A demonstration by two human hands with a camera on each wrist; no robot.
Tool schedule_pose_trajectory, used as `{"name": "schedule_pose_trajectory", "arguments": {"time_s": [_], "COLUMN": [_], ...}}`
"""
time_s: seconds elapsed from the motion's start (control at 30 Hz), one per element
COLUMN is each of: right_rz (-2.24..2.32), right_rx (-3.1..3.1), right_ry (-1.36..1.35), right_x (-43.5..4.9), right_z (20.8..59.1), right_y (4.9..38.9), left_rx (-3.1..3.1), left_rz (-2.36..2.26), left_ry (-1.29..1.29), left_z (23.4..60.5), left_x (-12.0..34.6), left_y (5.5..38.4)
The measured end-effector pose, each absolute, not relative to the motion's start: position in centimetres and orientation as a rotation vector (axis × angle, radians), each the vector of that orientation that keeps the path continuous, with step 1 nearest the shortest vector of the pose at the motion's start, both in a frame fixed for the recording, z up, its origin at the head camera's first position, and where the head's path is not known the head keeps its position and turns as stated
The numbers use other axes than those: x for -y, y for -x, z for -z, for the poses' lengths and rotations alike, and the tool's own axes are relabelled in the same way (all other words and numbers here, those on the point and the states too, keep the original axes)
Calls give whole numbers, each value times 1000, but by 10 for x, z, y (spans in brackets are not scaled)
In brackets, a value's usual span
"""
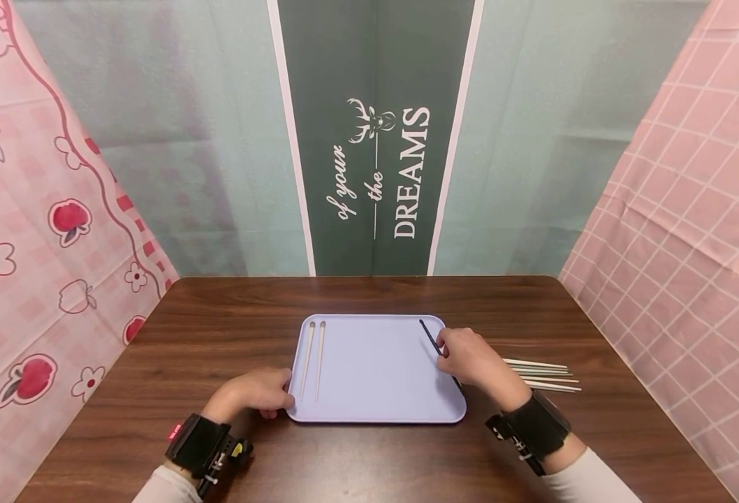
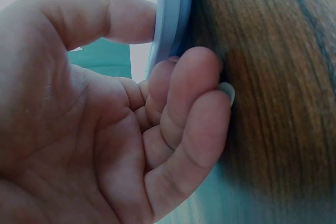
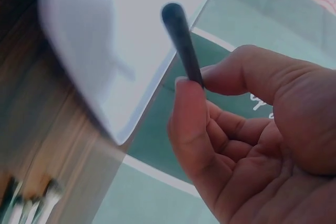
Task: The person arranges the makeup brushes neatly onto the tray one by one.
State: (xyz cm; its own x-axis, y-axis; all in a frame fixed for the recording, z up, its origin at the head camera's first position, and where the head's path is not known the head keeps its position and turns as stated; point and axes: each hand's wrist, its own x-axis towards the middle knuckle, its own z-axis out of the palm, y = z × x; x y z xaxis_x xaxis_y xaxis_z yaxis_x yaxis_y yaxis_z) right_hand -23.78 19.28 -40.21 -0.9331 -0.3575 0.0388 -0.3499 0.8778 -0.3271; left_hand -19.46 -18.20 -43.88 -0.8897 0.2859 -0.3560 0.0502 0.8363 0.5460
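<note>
My right hand [image 1: 473, 356] pinches a black chopstick [image 1: 429, 337] between thumb and fingertips, slanted over the right side of a lavender tray [image 1: 376, 363]. In the right wrist view one rounded end of the black chopstick [image 3: 181, 38] sticks out past the fingertips. On the left, my left hand [image 1: 259, 391] grips the tray's edge. Its thumb presses the rim [image 2: 170, 19] while the other fingers curl in below. Two pale chopsticks with dark upper ends, one [image 1: 307, 360] beside the other [image 1: 320, 360], lie nearly parallel inside the tray's left part.
Several pale and greenish chopsticks [image 1: 548, 374] lie in a bundle on the wooden table [image 1: 231, 328], to the right of the tray and partly behind my right wrist. Patterned cloths [image 1: 508, 175] hang behind the table and along both sides.
</note>
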Motion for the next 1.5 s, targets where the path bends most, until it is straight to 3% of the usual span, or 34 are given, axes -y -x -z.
{"name": "schedule_pose_trajectory", "arguments": {"time_s": [1.5], "right_rz": [573], "right_rx": [-2921], "right_ry": [406], "right_x": [-81], "right_z": [403], "right_y": [254], "left_rx": [-2589], "left_rz": [-743], "left_ry": [-240], "left_z": [438], "left_x": [181], "left_y": [195]}}
